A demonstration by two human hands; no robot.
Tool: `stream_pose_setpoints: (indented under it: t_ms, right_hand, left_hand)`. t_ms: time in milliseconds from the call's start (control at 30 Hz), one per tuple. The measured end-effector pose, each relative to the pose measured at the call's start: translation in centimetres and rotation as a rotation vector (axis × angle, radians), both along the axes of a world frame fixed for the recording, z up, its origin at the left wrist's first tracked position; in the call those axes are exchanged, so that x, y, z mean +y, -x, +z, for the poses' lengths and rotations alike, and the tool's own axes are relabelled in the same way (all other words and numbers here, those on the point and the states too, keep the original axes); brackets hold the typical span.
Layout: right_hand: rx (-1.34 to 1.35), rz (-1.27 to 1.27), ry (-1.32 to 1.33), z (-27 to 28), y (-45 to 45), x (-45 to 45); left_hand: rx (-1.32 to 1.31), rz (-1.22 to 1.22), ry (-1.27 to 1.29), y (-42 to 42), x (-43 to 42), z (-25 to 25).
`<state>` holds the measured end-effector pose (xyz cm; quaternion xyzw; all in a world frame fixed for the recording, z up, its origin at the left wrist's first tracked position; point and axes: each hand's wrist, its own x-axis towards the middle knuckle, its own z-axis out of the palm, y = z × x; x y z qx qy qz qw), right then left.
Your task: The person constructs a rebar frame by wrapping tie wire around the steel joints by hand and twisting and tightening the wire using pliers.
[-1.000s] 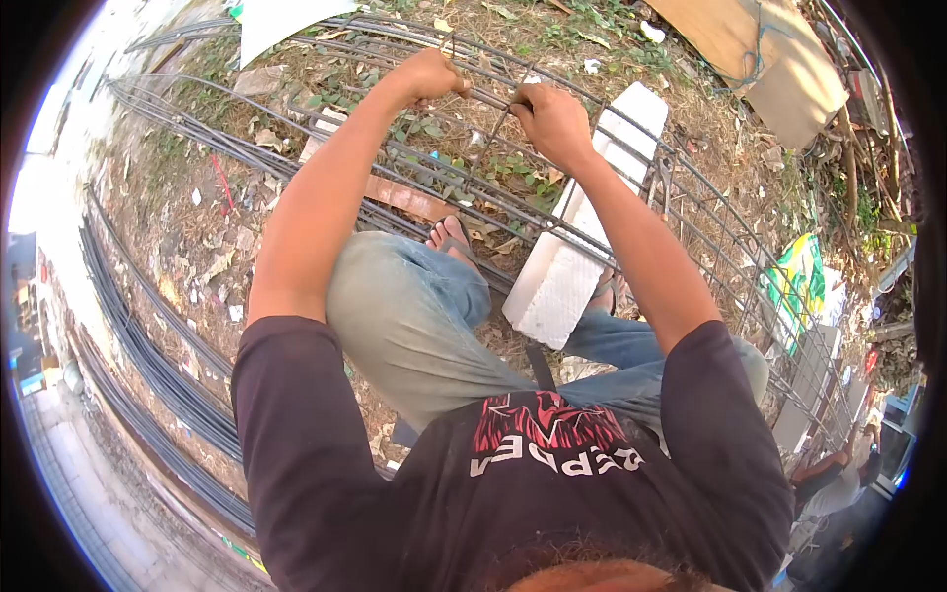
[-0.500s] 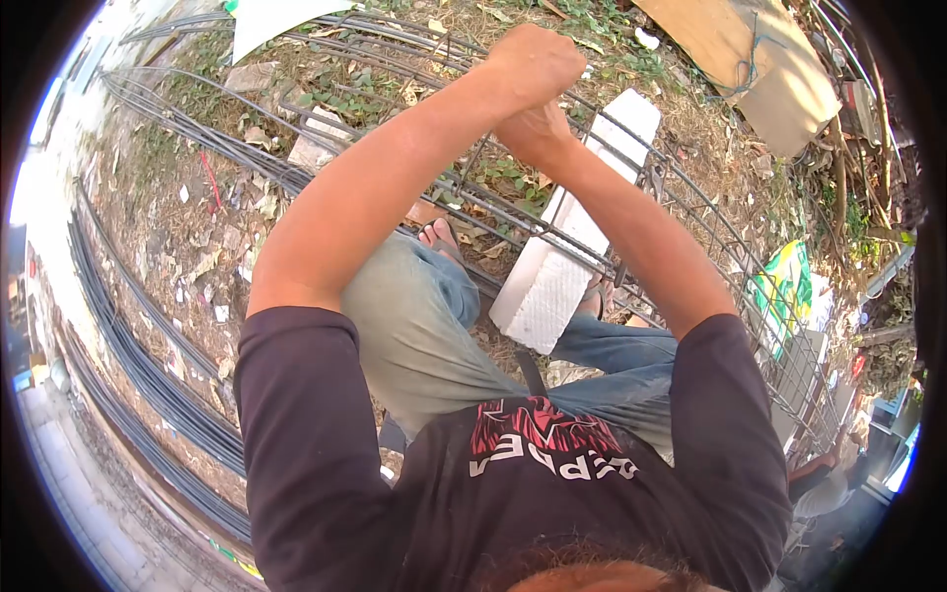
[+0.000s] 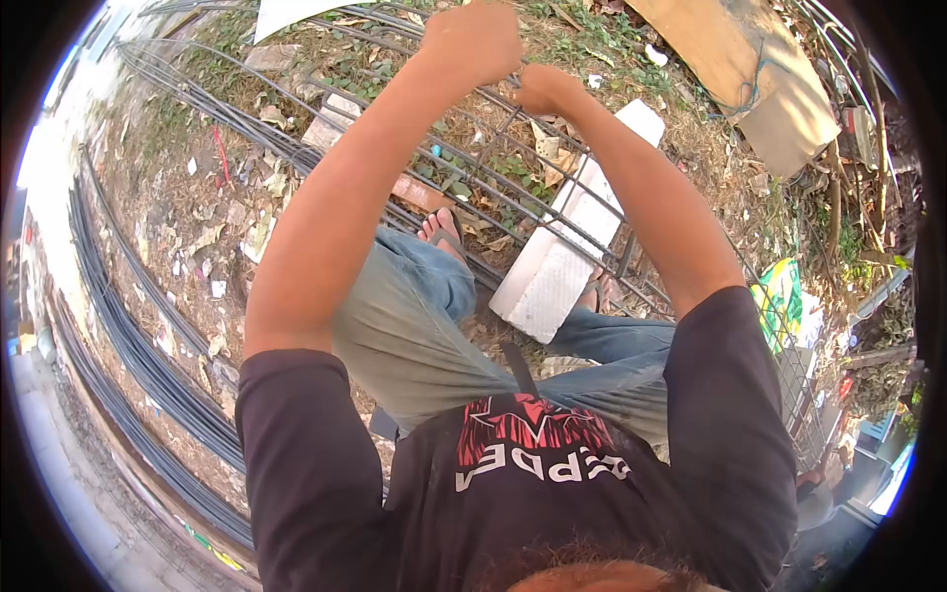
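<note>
A cage of thin steel reinforcing bars (image 3: 501, 131) runs diagonally in front of me. My left hand (image 3: 473, 41) is closed in a fist at the cage's far side, its back towards me. My right hand (image 3: 550, 91), also closed, is just right of it and lower, close to the same far bar. The fingers of both hands are largely turned away, so I cannot make out what they grip. Beneath the bars lies a long white foam block (image 3: 545, 288), slanting between my feet, its near end towards me.
Bundles of dark steel rods (image 3: 148, 321) lie at the left. A brown board (image 3: 735, 59) is at the upper right, and a green, yellow and white bag (image 3: 779, 301) lies at the right. Bricks (image 3: 419, 191), dry leaves and litter are scattered on the ground.
My hands, overlapping earlier, are now side by side. Both have moved up and away from me, the left hand also leftwards. Both remain closed.
</note>
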<state>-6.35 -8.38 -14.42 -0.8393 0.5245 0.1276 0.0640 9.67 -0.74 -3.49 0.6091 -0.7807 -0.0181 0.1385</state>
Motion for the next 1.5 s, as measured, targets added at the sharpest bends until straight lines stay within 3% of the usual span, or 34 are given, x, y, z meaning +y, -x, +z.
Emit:
stream_pose_setpoints:
  t_ms: [67,133,167,233,367,467,600,667,767,833,867,967,1000,1100,1367,1500]
  right_hand:
    - [0.086,0.033,0.133,5.4,0.3,5.4]
    - [-0.316,0.634,0.772,6.1,2.6,8.6]
    - [-0.394,0.615,0.522,9.1,3.6,16.3]
    - [-0.273,0.418,0.265,9.6,6.7,21.0]
    - [-0.129,-0.266,0.209,4.7,15.3,21.5]
    - [-0.089,-0.495,0.227,1.2,19.6,21.3]
    - [-0.353,-0.667,0.161,-0.5,20.5,22.6]
    - [-0.327,-0.662,0.111,-0.7,20.8,22.4]
    - [-0.428,-0.648,0.01,-0.3,23.2,21.1]
    - [-0.549,-0.67,-0.139,0.1,25.7,19.5]
    - [-0.749,-0.761,-0.382,3.8,24.1,19.5]
    - [-0.892,-0.585,-0.465,9.9,20.1,19.4]
    - [-0.79,-0.477,-0.408,9.8,19.4,18.8]
    - [0.088,0.241,-0.002,10.3,16.1,16.9]
    - [0.193,0.326,0.097,14.2,10.7,8.5]
    - [0.324,0.48,0.147,11.9,10.6,5.5]
  left_hand:
    - [0.119,0.019,-0.185,-2.3,-0.2,-2.5]
    - [0.29,0.048,-0.485,-4.1,-2.1,-5.9]
    - [0.309,0.018,-0.31,-3.1,-1.7,-7.4]
    - [0.322,-0.051,0.019,1.2,-0.6,-9.7]
    - [0.276,-0.223,-0.35,7.6,-1.2,-9.1]
    - [0.205,-0.26,-0.305,9.1,-1.7,-7.1]
    - [0.253,-0.142,-0.363,5.7,-3.4,-3.8]
    - [0.439,-0.059,-0.377,2.1,-3.8,-4.5]
    - [0.423,0.076,-0.372,-2.5,-3.9,-6.5]
    - [0.263,0.045,-0.398,-3.1,-3.8,-5.6]
    - [0.185,0.027,-0.415,-3.0,-3.7,-5.3]
    - [-0.072,-0.082,-0.15,-1.8,-5.0,-6.0]
    - [-0.063,-0.075,-0.16,-1.6,-5.2,-6.1]
    - [-0.046,-0.075,-0.167,-1.6,-5.1,-5.2]
    - [-0.002,-0.117,-0.015,-1.6,-4.3,-5.5]
    - [0.054,-0.095,-0.004,-1.5,-5.6,-6.4]
